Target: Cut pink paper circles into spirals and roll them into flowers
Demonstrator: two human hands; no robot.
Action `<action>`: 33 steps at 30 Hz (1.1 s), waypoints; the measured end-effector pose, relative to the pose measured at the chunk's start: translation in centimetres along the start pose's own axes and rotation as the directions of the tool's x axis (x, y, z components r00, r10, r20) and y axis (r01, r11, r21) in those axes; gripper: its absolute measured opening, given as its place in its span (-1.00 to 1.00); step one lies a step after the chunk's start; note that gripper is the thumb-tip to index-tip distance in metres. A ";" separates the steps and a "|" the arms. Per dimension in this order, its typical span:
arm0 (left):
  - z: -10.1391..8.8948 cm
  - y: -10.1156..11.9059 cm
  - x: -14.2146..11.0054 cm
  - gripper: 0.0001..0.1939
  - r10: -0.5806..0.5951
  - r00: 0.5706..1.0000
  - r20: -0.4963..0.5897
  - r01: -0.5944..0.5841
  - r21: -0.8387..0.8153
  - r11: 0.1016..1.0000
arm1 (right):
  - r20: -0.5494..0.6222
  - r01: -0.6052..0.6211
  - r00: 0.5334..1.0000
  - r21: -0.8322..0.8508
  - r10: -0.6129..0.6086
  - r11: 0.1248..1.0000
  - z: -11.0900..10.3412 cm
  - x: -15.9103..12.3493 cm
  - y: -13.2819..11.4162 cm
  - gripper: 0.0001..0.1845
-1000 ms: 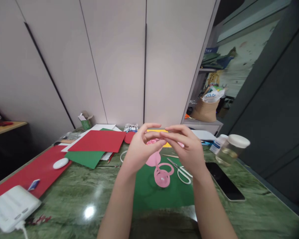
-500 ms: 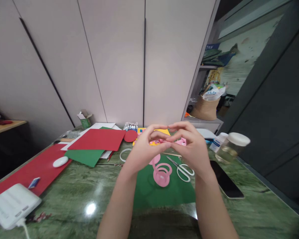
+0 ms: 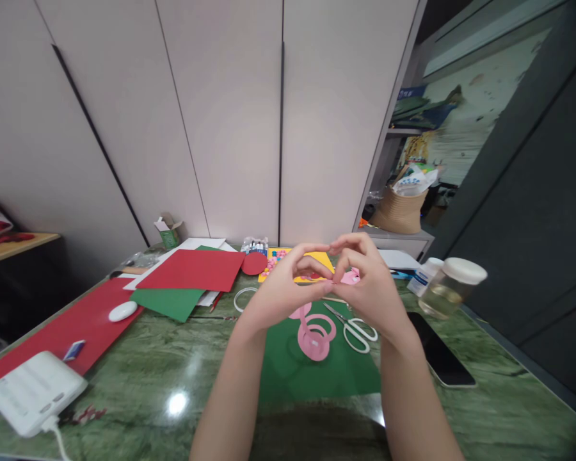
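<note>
My left hand and my right hand are raised over the table, fingertips meeting in the middle. On each, thumb and forefinger are pinched; whatever lies between them is too small or hidden to name. Below the hands, a pink paper piece with curled rings rests on a dark green sheet. White-handled scissors lie near my right wrist, blades pointing away to the left. Behind the fingers sits a yellow sheet with small pink pieces, partly covered by my hands.
Red paper, green and white sheets are stacked at the back left. A white ring lies left of my hands. To the right are a black phone, a lidded jar and a small bottle. A white charger sits front left.
The view has shifted slightly, so the table things appear a little further right. My fingers have bent in more, and the fingertips remain together.
</note>
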State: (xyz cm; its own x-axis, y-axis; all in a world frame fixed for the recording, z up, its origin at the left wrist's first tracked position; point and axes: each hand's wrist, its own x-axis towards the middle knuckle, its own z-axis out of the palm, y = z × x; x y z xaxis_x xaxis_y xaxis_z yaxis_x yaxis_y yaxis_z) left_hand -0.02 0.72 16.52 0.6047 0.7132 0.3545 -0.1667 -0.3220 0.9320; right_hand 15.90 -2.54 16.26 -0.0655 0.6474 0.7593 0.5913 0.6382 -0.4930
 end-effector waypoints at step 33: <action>-0.1 -0.6 0.1 -0.54 -0.013 0.987 -0.162 -0.009 -0.135 0.991 | 0.056 0.149 0.988 -0.071 -0.145 0.986 0.3 0.0 0.1 -0.71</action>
State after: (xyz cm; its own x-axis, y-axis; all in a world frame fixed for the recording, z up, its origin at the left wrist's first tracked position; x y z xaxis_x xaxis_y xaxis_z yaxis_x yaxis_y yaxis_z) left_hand 0.01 1.03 16.02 0.4728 0.8085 0.3504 -0.2759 -0.2418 0.9303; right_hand 15.69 -2.32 16.10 -0.1954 0.5704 0.7978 0.6304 0.6962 -0.3434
